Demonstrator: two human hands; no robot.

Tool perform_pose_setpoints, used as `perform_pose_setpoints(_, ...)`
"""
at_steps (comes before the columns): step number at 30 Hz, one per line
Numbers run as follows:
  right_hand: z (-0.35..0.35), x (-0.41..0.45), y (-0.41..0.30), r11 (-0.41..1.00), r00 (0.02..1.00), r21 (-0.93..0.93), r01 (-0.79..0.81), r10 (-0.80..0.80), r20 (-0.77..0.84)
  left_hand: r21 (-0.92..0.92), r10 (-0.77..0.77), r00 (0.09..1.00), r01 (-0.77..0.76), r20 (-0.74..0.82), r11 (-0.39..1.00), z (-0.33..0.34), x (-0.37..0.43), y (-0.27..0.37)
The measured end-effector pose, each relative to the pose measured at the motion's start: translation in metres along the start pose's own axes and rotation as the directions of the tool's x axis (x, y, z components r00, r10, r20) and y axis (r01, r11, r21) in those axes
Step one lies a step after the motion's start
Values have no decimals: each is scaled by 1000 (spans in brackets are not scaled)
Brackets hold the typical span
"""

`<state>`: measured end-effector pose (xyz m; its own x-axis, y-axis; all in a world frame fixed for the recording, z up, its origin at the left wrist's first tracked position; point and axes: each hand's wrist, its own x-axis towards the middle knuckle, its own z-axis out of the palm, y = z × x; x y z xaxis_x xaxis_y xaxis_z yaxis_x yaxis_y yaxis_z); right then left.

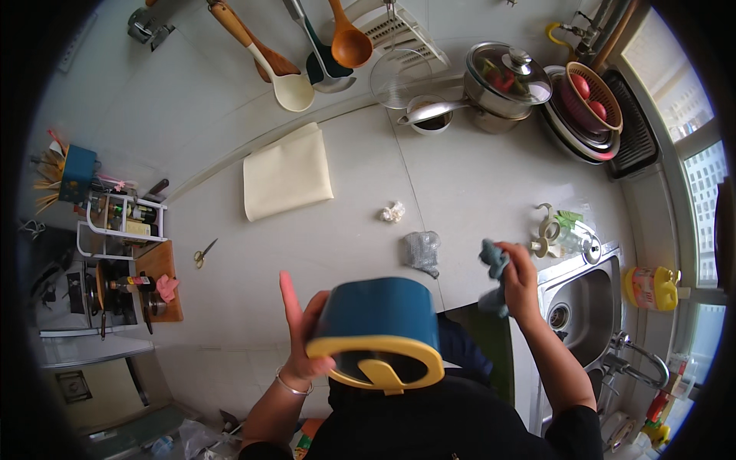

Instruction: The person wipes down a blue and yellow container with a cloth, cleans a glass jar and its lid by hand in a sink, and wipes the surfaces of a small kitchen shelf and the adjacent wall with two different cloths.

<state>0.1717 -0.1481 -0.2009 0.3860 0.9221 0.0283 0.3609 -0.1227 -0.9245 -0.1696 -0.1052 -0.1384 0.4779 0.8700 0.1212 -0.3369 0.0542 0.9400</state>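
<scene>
My left hand (306, 345) grips the left side of a blue plastic container (376, 305) with a yellow rim. It is held tilted before my body, its dark, rounded end facing me with a yellow tab across it; whether that end is a lid or an opening, I cannot tell. A crumpled grey-blue cloth (494, 264) is pinched in my right hand (519, 282), over the counter near the sink's left edge. On the counter beyond the container lie a grey plastic-wrapped bundle (422, 252) and a crumpled white wad (393, 212).
A folded cream mat (287, 172) and scissors (204, 253) lie on the counter (356, 241). Right are the sink (581, 310), faucet (638, 362) and a clear bottle (572, 238). A lidded pot (506, 80) stands at the back. Utensils (293, 89) hang above.
</scene>
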Motion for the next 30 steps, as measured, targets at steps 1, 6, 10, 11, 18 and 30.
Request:
perform_pose_setpoints(1, 3, 6, 7, 997, 996, -9, 71, -71, -56, -141, -80, 986, 59, -144, 988, -1, -1, -1)
perform_pose_setpoints(6, 19, -9, 100, 601, 939, -726, 333, -146, 311, -261, -92, 981, 45, -171, 964, -8, 10, -5)
perform_pose_setpoints(10, 21, 11, 131, 869, 989, -482, 108, -44, 142, -482, -220, 934, 60, -282, 874, -20, 1, -11)
perform_pose_setpoints(11, 27, 19, 108, 968, 992, -246, -43, 71, 106, -514, -246, 923, 64, -296, 856, -23, -1, -11)
perform_pose_setpoints(18, 60, 3, -119, 810, 799, 384, 444, -551, 239, -435, -193, 907, 12, -375, 900, 3, 13, -6)
perform_pose_setpoints(30, 116, -16, -64, -8, 514, 526, -851, 195, 835, -410, -152, 922, -9, -357, 912, 28, 35, -21)
